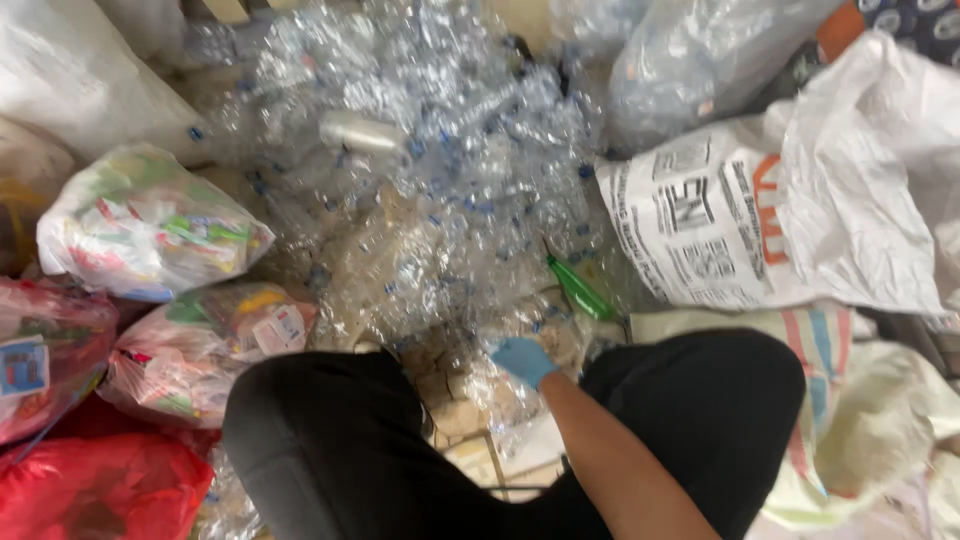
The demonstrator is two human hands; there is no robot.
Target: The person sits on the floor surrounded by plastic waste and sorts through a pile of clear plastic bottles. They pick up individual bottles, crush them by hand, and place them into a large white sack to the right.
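The floor is almost fully covered: a big heap of clear plastic bottles (430,170) fills the upper middle of the frame, and bags stand all around it. The bottles are transparent and crushed, many with small blue caps or rings, and they lie over each other in no order. One green bottle (580,290) lies at the lower right edge of the heap, tilted, its colour clear among the others.

At the centre bottom, the right hand (524,360) wears a light blue glove and reaches into the near edge of the heap. It touches the crumpled clear bottles there, just beside the green one; the picture is blurred, so I cannot tell if the fingers are closed on a bottle or only rest on it. The left hand is not visible. The person's knees in black trousers (330,440) are on both sides of the arm.

On the left are translucent bags with colourful wrappers (150,225) and a red bag (100,490). On the right lies a white printed sack (760,220).
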